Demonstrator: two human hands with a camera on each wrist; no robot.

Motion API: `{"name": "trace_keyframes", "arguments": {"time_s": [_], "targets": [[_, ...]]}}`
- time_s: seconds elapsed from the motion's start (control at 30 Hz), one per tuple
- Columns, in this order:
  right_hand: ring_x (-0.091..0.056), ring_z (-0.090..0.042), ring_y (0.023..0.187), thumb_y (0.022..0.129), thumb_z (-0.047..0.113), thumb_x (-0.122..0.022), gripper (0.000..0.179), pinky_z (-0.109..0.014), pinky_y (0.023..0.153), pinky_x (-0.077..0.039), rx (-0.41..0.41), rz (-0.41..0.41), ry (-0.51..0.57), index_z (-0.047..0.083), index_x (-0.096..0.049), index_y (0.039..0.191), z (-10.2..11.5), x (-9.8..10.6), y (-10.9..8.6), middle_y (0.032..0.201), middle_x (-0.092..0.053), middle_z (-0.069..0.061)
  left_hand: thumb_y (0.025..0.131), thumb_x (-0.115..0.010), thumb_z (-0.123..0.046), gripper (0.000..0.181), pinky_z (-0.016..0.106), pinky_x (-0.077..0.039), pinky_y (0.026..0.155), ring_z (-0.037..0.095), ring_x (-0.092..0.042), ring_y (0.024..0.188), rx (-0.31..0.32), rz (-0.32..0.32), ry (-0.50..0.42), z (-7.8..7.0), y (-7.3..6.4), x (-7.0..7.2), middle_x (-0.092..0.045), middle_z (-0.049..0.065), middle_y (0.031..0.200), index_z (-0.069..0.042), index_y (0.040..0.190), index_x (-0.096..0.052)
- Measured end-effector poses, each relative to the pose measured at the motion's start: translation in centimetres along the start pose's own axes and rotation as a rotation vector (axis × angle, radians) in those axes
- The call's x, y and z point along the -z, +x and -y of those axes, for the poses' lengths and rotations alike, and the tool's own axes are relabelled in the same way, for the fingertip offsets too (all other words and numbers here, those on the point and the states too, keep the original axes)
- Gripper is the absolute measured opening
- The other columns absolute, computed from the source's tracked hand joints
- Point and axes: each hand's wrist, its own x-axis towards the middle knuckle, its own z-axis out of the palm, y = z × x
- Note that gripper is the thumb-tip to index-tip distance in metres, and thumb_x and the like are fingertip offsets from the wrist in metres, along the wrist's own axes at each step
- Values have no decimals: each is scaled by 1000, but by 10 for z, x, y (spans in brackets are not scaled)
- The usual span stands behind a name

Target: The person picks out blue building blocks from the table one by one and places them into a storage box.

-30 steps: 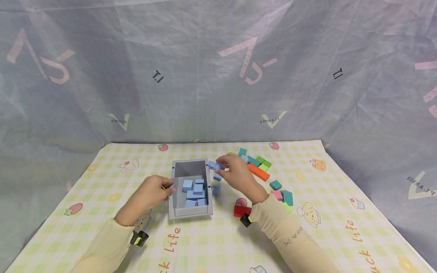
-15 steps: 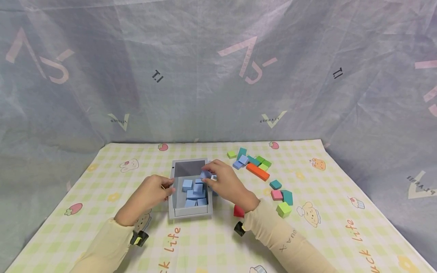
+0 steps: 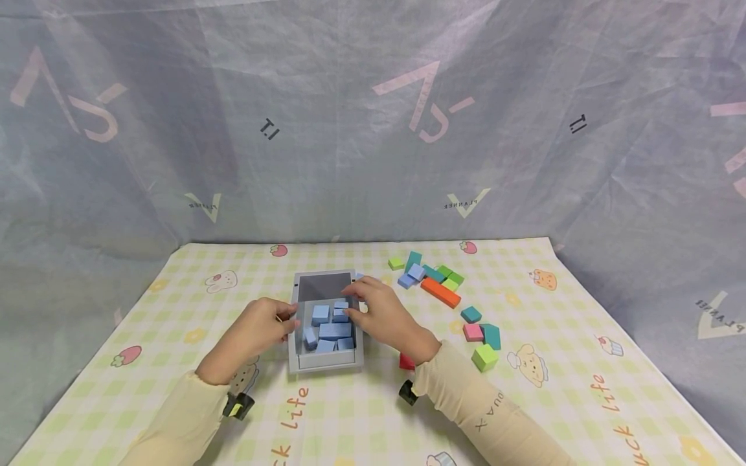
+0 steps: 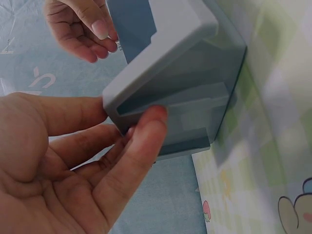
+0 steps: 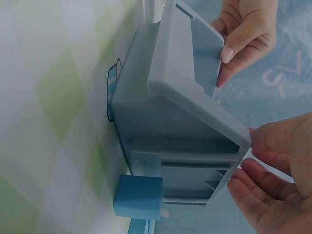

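Observation:
A grey open-topped box (image 3: 327, 359) stands left of the table's middle with several light blue blocks (image 3: 335, 331) inside. My left hand (image 3: 256, 329) pinches its left rim; in the left wrist view its thumb and fingers meet the box edge (image 4: 195, 73). Over the right rim is my right hand (image 3: 389, 315), fingers loosely bent, with no block visible between them. In the right wrist view its fingertips are at the box's edge. One blue block (image 5: 139, 197) lies on the cloth beside the box's right wall.
Right of the box lie several loose blocks: an orange bar (image 3: 440, 292), teal block (image 3: 471, 314), pink block (image 3: 473, 332), lime cube (image 3: 485, 357), and blue blocks (image 3: 416, 272). A red block (image 3: 406, 361) is partly hidden by the right arm.
My right hand has moved left from the loose blue blocks to the box and let a blue block go into it. Blocks inside have shifted. The left hand keeps its place.

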Motion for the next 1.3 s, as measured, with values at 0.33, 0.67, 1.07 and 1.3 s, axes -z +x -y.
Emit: {"name": "trace_keyframes", "arguments": {"time_s": [0.33,0.67,1.07,1.3], "targets": [[-66,-27,100,90,11,-75,25,-36,87,-55,-10,-10,30,7,-71,114,-5,5,1,109,-66,-7,92,-68,-6,31,23,-36,47,11,-53,53,6,5,0,0,0,0,-72,6,82,5,121,-69],[-66,-26,97,88,9,-75,25,-39,88,-55,-71,-91,23,6,-72,113,-20,24,5,109,-68,-6,92,-68,-6,29,25,-38,48,12,-54,54,0,10,5,1,0,0,-74,10,95,4,120,-70],[-66,-28,102,90,10,-74,26,-39,92,-54,-187,-96,65,6,-71,115,-36,36,8,113,-66,-11,93,-68,-7,29,25,-38,48,11,-53,53,2,22,4,-1,0,1,-71,17,114,3,120,-71],[-67,-27,99,89,8,-74,24,-40,87,-56,-219,31,37,4,-72,112,-39,25,7,111,-68,-12,93,-68,-6,28,25,-38,49,12,-53,54,11,22,-4,-1,0,1,-71,18,115,3,119,-71]]}}
